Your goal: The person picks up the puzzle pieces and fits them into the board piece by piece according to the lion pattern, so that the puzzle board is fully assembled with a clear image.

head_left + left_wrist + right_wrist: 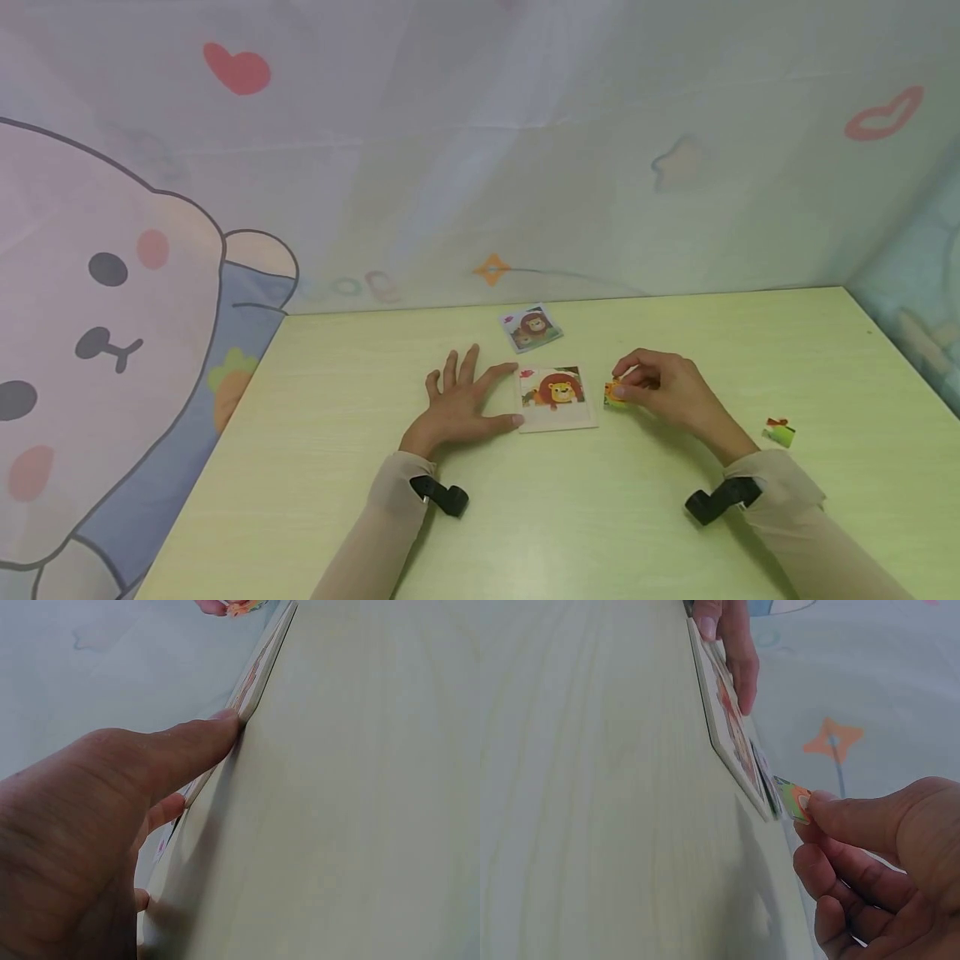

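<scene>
So the piece [613,397] is just off the right side of the board [557,419], pinched between the thumb and fingertips of the right hand [667,393]. From the head view you mostly get a bit of yellow-orange and green poking out; the right wrist view is better, showing the thumb on the piece and its uncovered end sticking out toward the board, tilted. Its long axis I can't call, fingers cover too much.

The board lies flat, lion upright as the person sees it, slightly wider side to side, with a pale strip along the near side. A narrow strip of table [525,533] shows between its right edge and the piece. The left hand [467,408] isn't gripping anything: fingers spread, thumb at the near left corner, index by the far left one. The left wrist view shows what the head can't, the thumb tip right against the board's edge, plus how thick that edge is.

Beyond the board there's a card [531,327] with a matching lion, turned a little askew, near the table's back edge. Another bit [780,432], green and red, sits well off to the right, past the right hand. Table runs wide on both sides and toward the person, and a printed cloth [480,167] rises behind.
</scene>
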`<state>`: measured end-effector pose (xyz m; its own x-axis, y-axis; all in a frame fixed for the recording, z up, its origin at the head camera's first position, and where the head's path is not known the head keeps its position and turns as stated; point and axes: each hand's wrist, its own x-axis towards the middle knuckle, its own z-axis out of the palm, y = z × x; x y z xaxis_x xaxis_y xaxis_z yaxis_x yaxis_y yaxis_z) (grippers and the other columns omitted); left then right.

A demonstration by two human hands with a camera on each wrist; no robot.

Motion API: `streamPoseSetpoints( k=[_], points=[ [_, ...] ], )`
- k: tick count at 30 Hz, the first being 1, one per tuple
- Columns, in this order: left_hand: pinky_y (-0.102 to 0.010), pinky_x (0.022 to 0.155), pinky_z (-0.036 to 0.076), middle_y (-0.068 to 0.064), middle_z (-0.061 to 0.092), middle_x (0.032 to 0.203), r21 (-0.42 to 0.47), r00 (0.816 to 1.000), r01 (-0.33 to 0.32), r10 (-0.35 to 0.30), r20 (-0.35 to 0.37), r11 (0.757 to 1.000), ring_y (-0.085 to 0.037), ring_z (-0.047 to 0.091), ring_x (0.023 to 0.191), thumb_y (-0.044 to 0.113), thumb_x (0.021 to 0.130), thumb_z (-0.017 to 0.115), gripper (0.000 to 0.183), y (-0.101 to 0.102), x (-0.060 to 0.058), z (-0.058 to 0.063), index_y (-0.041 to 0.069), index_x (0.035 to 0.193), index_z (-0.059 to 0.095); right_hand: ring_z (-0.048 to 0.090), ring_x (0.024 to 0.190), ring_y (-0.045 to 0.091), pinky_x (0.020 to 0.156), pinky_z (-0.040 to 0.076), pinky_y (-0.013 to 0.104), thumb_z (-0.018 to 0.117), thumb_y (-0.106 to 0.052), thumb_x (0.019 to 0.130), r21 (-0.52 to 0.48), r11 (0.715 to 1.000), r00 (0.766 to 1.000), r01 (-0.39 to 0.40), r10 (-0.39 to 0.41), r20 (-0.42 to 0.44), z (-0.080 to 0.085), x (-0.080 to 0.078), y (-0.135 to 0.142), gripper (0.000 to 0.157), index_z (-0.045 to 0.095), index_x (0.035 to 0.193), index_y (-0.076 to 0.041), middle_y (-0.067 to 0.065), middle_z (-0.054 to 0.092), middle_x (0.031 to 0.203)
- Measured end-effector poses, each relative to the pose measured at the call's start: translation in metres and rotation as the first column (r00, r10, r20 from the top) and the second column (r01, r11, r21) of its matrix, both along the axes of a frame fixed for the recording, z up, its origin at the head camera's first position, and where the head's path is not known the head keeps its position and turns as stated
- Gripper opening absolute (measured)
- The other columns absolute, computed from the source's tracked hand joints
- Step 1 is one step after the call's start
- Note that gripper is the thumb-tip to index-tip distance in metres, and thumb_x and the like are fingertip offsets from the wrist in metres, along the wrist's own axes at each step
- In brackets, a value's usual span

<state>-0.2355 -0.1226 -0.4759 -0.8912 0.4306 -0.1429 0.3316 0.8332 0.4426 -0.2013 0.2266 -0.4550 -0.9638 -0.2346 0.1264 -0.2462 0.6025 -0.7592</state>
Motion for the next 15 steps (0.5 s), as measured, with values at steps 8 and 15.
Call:
streamPoseSetpoints(
  k=[8,15],
  points=[
    [-0.078,0.124,0.000,-0.016,-0.003,0.183,0.014,1.000,0.003,-0.003,-0.010,1.000,-0.051,-0.011,0.167,0.070,0.093,0.067,0.080,0.000,0.002,0.003,0.049,0.164,0.036,0.066,0.076,0.006,0.069,0.048,0.023,0.084,-0.014,0.094,-0.040,0.999,1.000,-0.028,0.029,0.008,-0.002,-0.005,-0.019,0.016,0.075,0.108,-0.012,0.002,0.080,0.089],
    [-0.078,0.124,0.001,-0.015,-0.004,0.183,0.001,1.000,0.001,-0.001,-0.012,1.000,-0.050,-0.011,0.168,0.071,0.093,0.066,0.082,0.000,0.002,0.002,0.050,0.164,0.033,0.066,0.076,0.009,0.070,0.047,0.023,0.085,-0.014,0.093,-0.052,0.997,0.999,-0.053,0.054,0.007,-0.002,-0.008,-0.037,0.017,0.076,0.107,-0.012,0.002,0.080,0.088]
  ],
)
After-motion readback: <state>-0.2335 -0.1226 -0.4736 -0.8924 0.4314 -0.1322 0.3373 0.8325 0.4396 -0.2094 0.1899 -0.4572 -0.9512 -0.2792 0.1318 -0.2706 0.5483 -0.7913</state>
